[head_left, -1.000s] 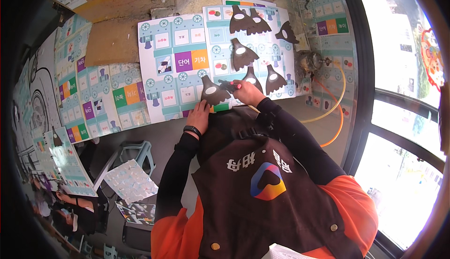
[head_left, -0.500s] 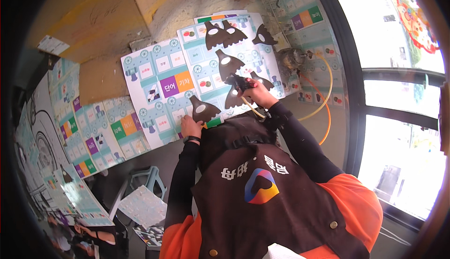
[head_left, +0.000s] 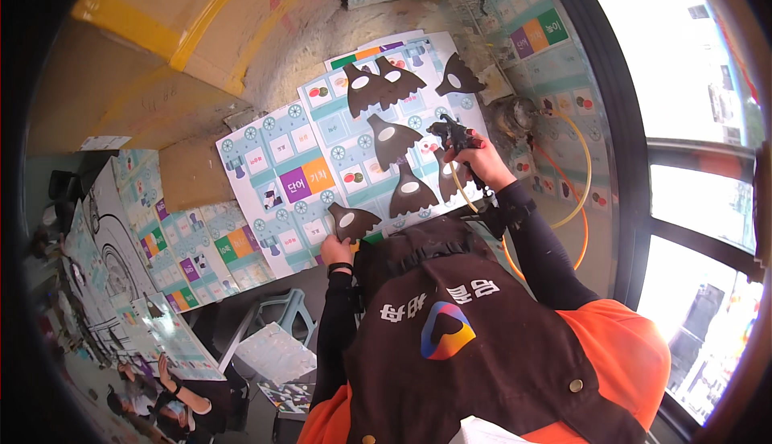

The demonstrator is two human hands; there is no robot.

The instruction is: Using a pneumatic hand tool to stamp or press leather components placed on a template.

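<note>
My right hand [head_left: 482, 161] is closed round a black spray gun [head_left: 455, 133] with red parts, held over the right side of the printed sheets [head_left: 354, 182]. A yellowish hose hangs from the gun. Several dark brown cutouts with scalloped edges and a pale oval in each lie on the sheets. The nearest cutout [head_left: 358, 224] sits at the front edge, and the fingers of my left hand [head_left: 335, 252] pinch its lower rim. Another cutout [head_left: 412, 195] lies to its right; one more [head_left: 452, 180] is partly hidden under my right hand. A further cutout [head_left: 395, 140] lies left of the gun.
Large cardboard sheets [head_left: 193, 50] stand at the back left. A round metal fitting [head_left: 516, 121] with yellow and orange hoses [head_left: 585, 154] is at the right, beside a window frame [head_left: 627, 122]. A stool [head_left: 293, 315] stands below; other people's hands [head_left: 181, 388] show at lower left.
The spray gun in my right hand has moved right, uncovering the cutout beneath it. My left hand stays at the nearest cutout, its fingers now at the lower rim. The view has shifted slightly.
</note>
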